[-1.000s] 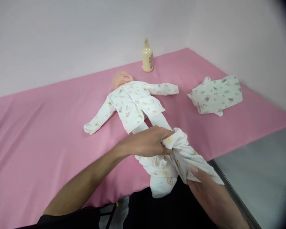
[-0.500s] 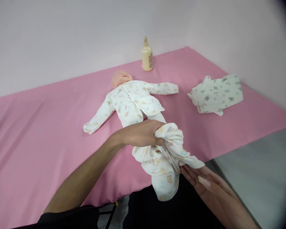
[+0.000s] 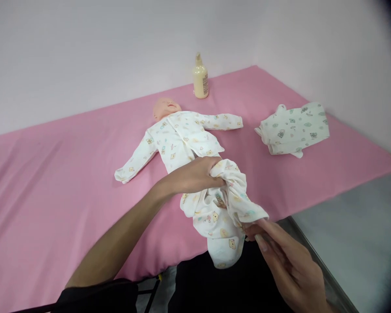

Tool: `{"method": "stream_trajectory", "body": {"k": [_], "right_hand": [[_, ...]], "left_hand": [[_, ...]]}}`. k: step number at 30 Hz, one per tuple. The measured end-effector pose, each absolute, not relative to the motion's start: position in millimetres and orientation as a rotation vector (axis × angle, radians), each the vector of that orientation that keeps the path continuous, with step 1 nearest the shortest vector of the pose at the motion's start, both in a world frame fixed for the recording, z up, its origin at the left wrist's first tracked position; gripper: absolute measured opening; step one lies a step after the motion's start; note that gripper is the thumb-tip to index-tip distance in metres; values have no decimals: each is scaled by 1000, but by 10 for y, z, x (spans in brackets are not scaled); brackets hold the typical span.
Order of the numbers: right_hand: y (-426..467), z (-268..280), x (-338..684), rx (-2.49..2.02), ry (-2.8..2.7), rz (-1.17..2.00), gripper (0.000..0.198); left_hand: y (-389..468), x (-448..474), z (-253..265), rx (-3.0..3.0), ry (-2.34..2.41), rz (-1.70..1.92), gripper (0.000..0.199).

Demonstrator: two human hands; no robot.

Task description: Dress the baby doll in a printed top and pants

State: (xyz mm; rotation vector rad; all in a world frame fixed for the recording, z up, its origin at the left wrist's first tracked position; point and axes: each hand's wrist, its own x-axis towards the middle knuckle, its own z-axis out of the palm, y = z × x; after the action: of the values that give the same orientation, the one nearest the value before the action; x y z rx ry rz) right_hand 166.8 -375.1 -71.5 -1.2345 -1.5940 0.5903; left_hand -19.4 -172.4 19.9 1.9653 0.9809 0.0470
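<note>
A baby doll in a white bear-print top lies on its back, head away from me. Matching baby pants are bunched over its lower body, one leg hanging past the table edge. My left hand is closed on the gathered cloth near the doll's leg, thumb pressing it from this side. My right hand is at the cuff of the other pant leg, its fingertips closed together at the opening and partly hidden by cloth. Whether the doll's foot is inside that cuff cannot be seen.
A cream-coloured pump bottle stands beyond the doll near the wall. Folded white clothing with a green print lies to the right. Pink cloth covers the table, whose near edge runs just in front of me.
My right hand has turned from flat, spread fingers under the cloth to fingertips drawn together at the cuff. My left hand has lifted slightly with the bunched fabric.
</note>
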Motion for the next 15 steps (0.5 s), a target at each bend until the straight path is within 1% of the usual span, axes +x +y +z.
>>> {"method": "stream_trajectory", "body": {"k": [4, 7, 9, 11, 13, 15], "right_hand": [[-3656, -741, 1600, -1342, -1564, 304, 53], [-3504, -775, 1523, -1414, -1576, 123, 41], [-3394, -814, 1463, -1474, -1566, 81, 29], [-3325, -864, 1409, -1529, -1546, 52, 21], [-3329, -914, 1376, -1553, -1548, 13, 20], [-3411, -951, 1373, -1532, -1608, 7, 22]], "left_hand": [[-1739, -187, 210, 2118, 1012, 23, 24], [-1748, -187, 206, 2102, 1038, 33, 30], [-1758, -197, 195, 2078, 1058, 58, 37], [-1773, -216, 184, 2074, 1078, 82, 42], [-1792, -235, 173, 2081, 1097, 109, 43], [-1809, -248, 161, 2085, 1110, 135, 39]]}}
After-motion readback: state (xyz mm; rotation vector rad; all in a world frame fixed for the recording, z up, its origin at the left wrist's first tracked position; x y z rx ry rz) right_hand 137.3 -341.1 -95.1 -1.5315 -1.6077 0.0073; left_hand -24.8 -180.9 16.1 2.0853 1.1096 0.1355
